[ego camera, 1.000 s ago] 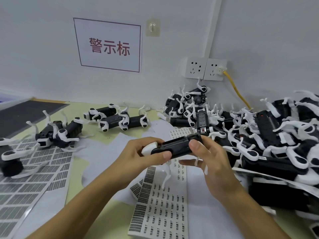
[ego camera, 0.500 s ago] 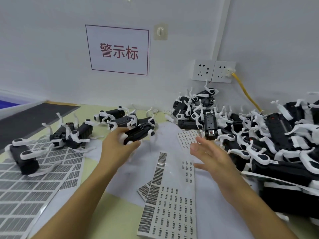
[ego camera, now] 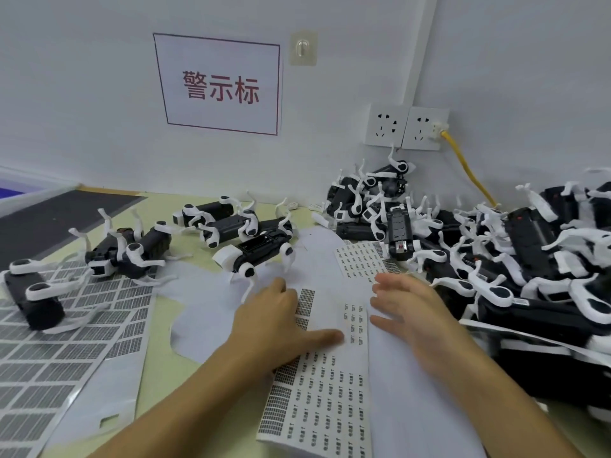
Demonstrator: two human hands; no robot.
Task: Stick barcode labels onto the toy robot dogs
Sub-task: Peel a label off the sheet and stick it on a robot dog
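left hand (ego camera: 281, 322): i see it flat on the label sheet (ego camera: 325, 391), fingers straight, thumb out to the right, holding nothing
right hand (ego camera: 410, 312): fingers spread, relaxed, over the paper, nothing held
nearest dog (ego camera: 256, 254): just beyond my left hand, not touching
dog pile (ego camera: 515, 259): right of my right hand

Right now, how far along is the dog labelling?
Done, apparently: a small group of toy dogs set apart on the left, the nearest dog lying closest to the hands. In hand: nothing gripped; the left hand rests on the label sheet, the right hand hovers open beside it. Left: the big pile of dogs on the right, seemingly unlabelled.
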